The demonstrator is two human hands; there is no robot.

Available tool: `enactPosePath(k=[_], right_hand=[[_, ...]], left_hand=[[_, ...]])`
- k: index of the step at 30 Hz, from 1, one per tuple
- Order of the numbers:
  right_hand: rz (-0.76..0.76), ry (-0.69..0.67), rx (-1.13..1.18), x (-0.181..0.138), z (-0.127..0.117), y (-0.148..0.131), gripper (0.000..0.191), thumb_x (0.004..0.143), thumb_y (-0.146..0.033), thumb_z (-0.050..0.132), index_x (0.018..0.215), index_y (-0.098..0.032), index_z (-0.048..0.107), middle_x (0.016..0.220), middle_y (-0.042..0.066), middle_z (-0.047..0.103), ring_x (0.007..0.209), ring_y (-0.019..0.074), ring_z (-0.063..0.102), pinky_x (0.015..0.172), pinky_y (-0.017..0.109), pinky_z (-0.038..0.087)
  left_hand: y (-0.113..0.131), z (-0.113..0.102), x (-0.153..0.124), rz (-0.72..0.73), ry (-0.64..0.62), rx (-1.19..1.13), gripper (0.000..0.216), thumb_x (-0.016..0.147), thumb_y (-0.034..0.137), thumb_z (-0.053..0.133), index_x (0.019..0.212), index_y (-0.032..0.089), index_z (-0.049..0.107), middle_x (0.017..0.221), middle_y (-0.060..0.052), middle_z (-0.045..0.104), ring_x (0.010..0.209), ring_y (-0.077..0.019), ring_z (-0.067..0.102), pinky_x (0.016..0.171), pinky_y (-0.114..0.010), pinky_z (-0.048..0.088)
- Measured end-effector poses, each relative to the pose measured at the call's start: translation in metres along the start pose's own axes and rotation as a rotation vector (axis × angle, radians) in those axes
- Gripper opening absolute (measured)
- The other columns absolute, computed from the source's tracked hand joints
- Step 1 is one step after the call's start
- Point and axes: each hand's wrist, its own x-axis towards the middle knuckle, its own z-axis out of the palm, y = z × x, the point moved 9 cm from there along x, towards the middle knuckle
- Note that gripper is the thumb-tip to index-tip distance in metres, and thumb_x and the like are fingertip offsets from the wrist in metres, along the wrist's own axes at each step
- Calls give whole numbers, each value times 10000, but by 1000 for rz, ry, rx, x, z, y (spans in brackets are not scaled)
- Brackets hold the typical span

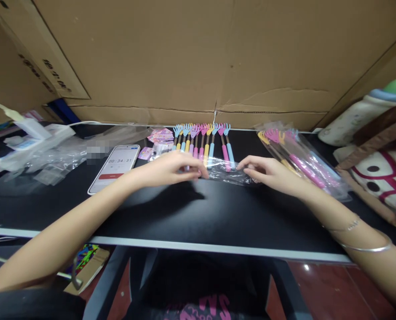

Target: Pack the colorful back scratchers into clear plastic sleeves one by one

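A clear plastic bag [230,177] stretches between my two hands, just in front of a row of back scratchers. My left hand [180,168] is curled, its fingertips at the bag's left end. At the other end, my right hand [267,173] has thumb and index finger bent close together on the plastic. Beyond the bag lie several back scratchers [205,149] with hand-shaped heads and pink, yellow, blue or purple handles. Two of them, a pink and a blue one [230,153], sit slightly apart on the right. My left hand hides some of the lower handles.
More back scratchers in clear bags [301,166] lie right of my right hand. A phone [116,166] showing a timer, purple cards [161,134], loose plastic bags [65,155] and a power strip [31,144] are on the left. A bottle [361,115] and cloth bag [384,173] stand right.
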Motion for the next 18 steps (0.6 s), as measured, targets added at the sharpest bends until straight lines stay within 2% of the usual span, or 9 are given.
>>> enactPosePath(k=[2, 4, 6, 9, 11, 14, 18], right_hand=[[-36, 20, -128, 0, 0, -3, 259, 912, -396, 490, 1007, -216, 649, 603, -29, 512, 535, 131, 455, 555, 263, 337], [-46, 19, -216, 0, 2, -5, 257, 917, -373, 480, 1040, -222, 648, 623, -22, 519, 542, 135, 452, 558, 266, 324], [-40, 20, -265, 0, 4, -5, 257, 914, -369, 492, 1064, -229, 647, 633, -20, 520, 556, 144, 465, 564, 269, 320], [-33, 57, -272, 1, 1, -5, 259, 895, -374, 531, 1092, -237, 629, 629, -27, 502, 573, 154, 486, 568, 273, 322], [-34, 108, -237, 0, -4, -6, 256, 884, -375, 553, 1091, -239, 615, 638, -30, 497, 575, 153, 491, 573, 277, 335], [-33, 211, -126, -1, -15, -8, 241, 862, -388, 597, 1048, -235, 613, 664, -26, 513, 572, 145, 491, 584, 286, 365], [30, 307, 153, -3, -25, -1, 284, 802, -428, 683, 996, -236, 605, 660, -32, 515, 553, 140, 514, 565, 292, 415]], left_hand=[[-8, -8, 0, 19, 111, 219, 259, 977, 357, 504, 1109, 218, 678, 1063, -66, 686, 1003, -204, 571, 888, -327, 431], [-18, -8, 0, 17, 155, 364, 316, 940, 386, 571, 1192, 207, 637, 1234, -101, 624, 1146, -249, 506, 970, -373, 404], [-25, -3, -1, 7, 130, 448, 444, 888, 387, 651, 1274, 181, 576, 1310, -128, 581, 1196, -271, 488, 1000, -387, 395], [-27, 4, -2, -24, 79, 533, 605, 847, 389, 704, 1362, 159, 489, 1272, -132, 604, 1156, -270, 541, 963, -366, 420], [-22, 4, -2, -24, 92, 585, 614, 843, 392, 708, 1368, 170, 479, 1257, -118, 617, 1143, -265, 564, 940, -347, 430], [-15, 1, -3, -11, 137, 649, 513, 877, 381, 666, 1327, 191, 506, 1249, -97, 627, 1134, -249, 584, 908, -311, 439], [-14, -2, -5, -7, 180, 680, 487, 900, 378, 631, 1334, 203, 497, 1193, -85, 639, 1088, -227, 611, 837, -278, 454]])
